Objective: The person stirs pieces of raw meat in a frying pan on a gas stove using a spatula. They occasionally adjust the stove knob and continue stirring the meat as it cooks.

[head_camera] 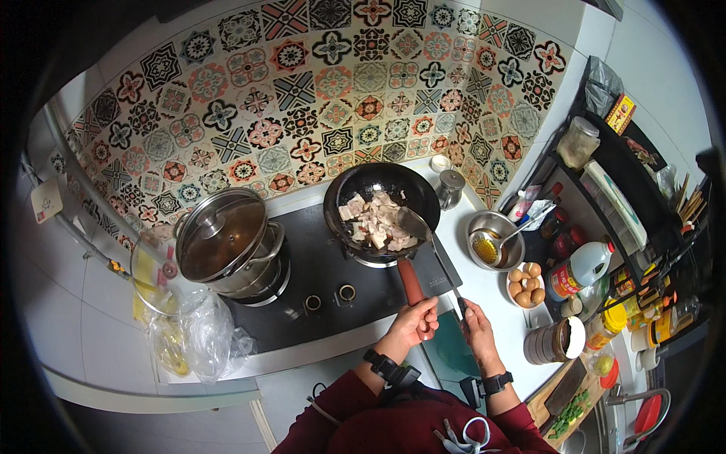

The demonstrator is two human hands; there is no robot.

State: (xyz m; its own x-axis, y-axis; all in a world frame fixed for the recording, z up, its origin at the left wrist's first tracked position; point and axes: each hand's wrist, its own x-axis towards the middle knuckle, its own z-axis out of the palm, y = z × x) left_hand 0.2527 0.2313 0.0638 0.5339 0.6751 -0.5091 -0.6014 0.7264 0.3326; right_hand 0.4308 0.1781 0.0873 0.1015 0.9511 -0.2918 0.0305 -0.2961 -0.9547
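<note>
My left hand [409,328] grips the reddish-brown handle [410,282] of a black wok [422,190]. The wok sits over the right burner of a black gas hob [309,238]. My right hand [478,332] holds a metal wok spatula [439,258] by its dark grip. Its blade [414,225] rests inside the wok against pale sliced meat [379,218]. The pieces lie in a loose heap on the wok's bottom and look partly cooked.
A lidded steel pot [227,244] stands on the left burner, with plastic bags [207,335] beside it. To the right are a steel bowl [476,227] with a strainer ladle [489,245], several eggs [527,284] in a dish, a cleaver [567,389] and chopped greens [570,414] on a cutting board.
</note>
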